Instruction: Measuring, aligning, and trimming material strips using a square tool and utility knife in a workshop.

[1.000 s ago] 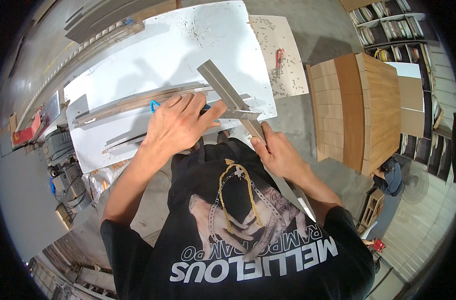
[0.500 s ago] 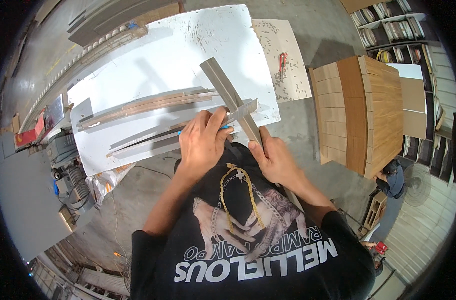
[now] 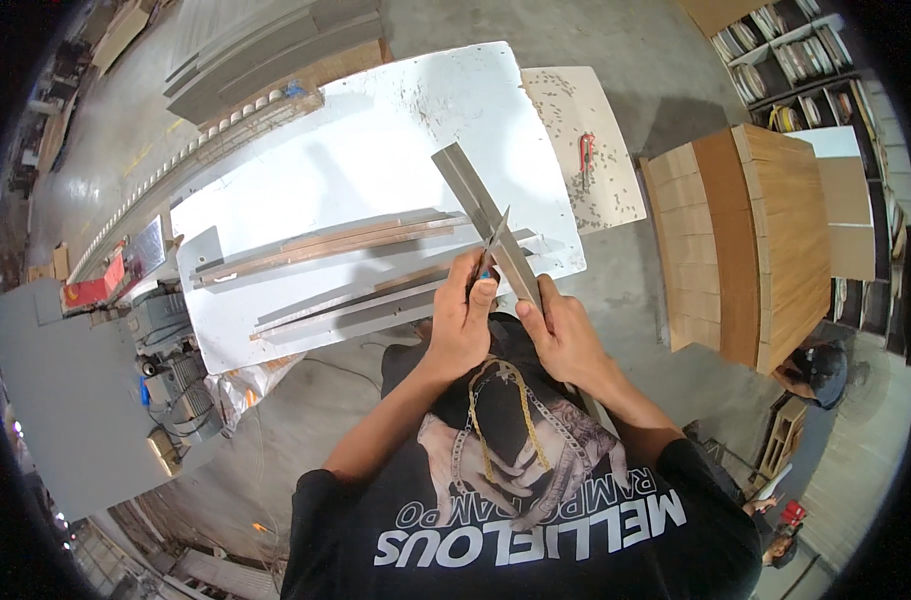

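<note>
My right hand (image 3: 571,335) is closed round the near end of a long grey strip (image 3: 466,185) with a lengthwise fold or groove, like a length of trim. The strip slants up and to the left over the white table. In my left hand (image 3: 463,325) is a thin flat metal blade (image 3: 498,232). A bit of blue shows at its grip, and its kind I cannot make out. The blade stands nearly edge-on against the strip's left side, just beyond my right hand. Beneath it, more long strips (image 3: 326,240) lie in two groups on the white table (image 3: 376,120).
A light board (image 3: 616,195) beyond the table's right end carries red-handled pliers or cutters (image 3: 587,160) and many small scattered pieces. Stacked wood-look panels (image 3: 786,240) stand at right. Machinery (image 3: 181,370) sits at left. Another person (image 3: 821,370) is at far right.
The blade has turned from lying broad across the strip to nearly edge-on beside it. My left hand has rolled, thumb now upward. The whole view has shifted slightly.
</note>
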Demonstrator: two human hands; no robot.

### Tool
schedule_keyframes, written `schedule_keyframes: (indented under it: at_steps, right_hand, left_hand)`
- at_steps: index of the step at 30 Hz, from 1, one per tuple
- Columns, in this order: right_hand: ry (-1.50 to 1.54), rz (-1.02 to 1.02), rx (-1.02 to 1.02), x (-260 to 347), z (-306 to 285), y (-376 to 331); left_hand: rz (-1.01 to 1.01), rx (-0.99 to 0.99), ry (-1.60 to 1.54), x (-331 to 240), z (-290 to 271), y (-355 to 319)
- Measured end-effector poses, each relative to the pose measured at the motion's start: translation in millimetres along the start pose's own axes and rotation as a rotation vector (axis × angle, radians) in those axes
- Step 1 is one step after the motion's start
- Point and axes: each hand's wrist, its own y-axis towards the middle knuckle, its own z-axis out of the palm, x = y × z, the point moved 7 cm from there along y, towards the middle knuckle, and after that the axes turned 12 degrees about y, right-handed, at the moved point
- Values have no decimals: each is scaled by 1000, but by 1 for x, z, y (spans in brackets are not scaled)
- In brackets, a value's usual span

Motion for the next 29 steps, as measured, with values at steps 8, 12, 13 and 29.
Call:
schedule_keyframes:
  at_steps: [8, 12, 13, 29]
  right_hand:
    - [-23, 74, -83, -45, -39, 5]
    - [-21, 110, -84, -56, -47, -3]
    - [-62, 105, -85, -60, -47, -5]
    - [-129, -174, 91, -52, -2, 38]
  left_hand:
    - [472, -58, 537, 45, -36, 41]
    - [121, -269, 559, 146, -58, 115]
    - [130, -274, 559, 168, -65, 129]
    - [294, 238, 698, -4, -42, 60]
